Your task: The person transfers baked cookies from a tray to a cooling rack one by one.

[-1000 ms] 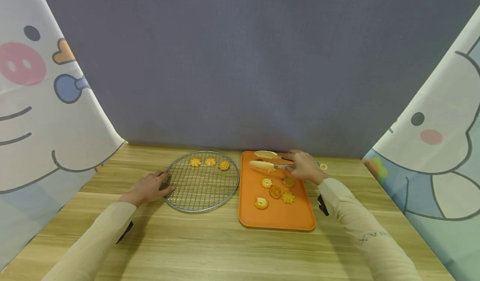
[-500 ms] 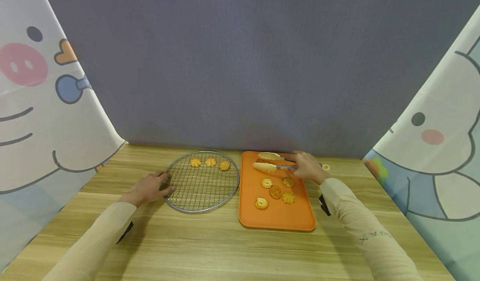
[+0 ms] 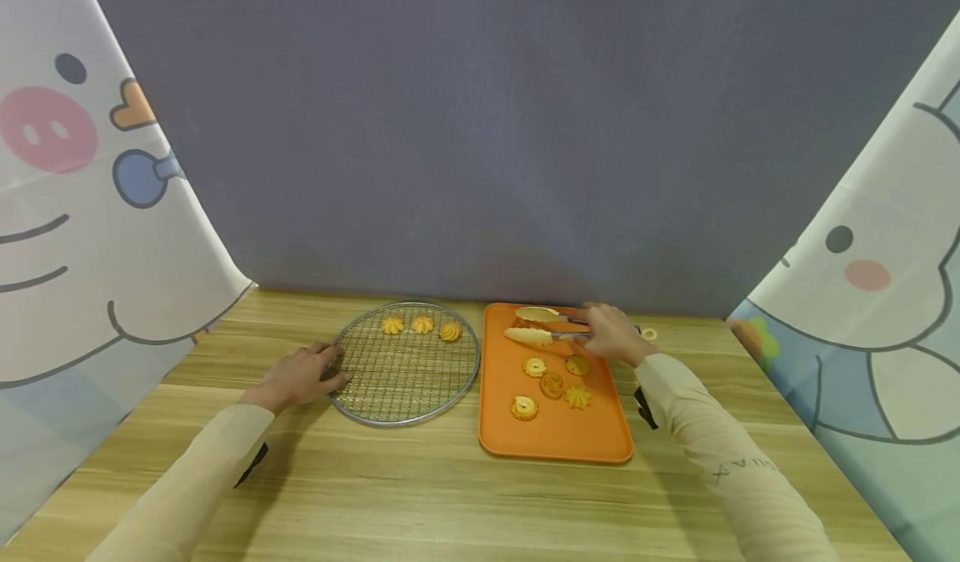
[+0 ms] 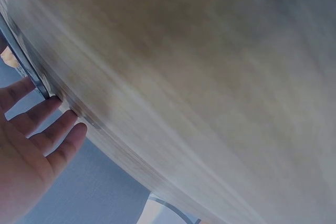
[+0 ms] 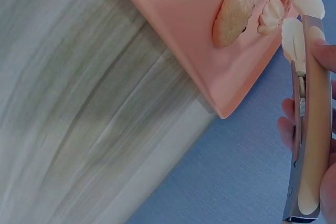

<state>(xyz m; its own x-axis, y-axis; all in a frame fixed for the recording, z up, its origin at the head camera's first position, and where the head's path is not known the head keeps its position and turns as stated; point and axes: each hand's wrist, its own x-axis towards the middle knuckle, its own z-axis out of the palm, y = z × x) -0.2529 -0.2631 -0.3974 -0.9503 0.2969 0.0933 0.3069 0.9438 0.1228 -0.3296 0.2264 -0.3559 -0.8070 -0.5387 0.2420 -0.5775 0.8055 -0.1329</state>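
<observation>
My left hand [image 3: 296,374] rests at the left edge of a round wire cooling rack [image 3: 390,423], thumb and fingers spread. In the left wrist view its fingers [image 4: 63,140] are extended, tips right at the rim. Three piped cookies [image 3: 422,324] lie along the rack's back. My right hand [image 3: 609,333] grips metal tongs [image 3: 528,336] with cream scalloped heads over the back of an orange tray [image 3: 555,445]. The two heads stand apart, a brown cookie partly showing between them. In the right wrist view, the tongs' handle [image 5: 316,129] lies in the hand, and a flower-shaped cookie [image 5: 270,17] is beside the heads.
Several cookies lie towards the tray's middle, among them a round brown one [image 3: 551,385], a star-shaped one [image 3: 577,396] and a ring-topped one [image 3: 524,408]. Tray and rack stand side by side on a wooden table [image 3: 420,495]. A grey cloth wall [image 3: 480,145] rises behind them.
The tongs have shifted slightly to the right and towards the front, their lower head now covering a cookie that showed below it. My left hand and the rack stay put.
</observation>
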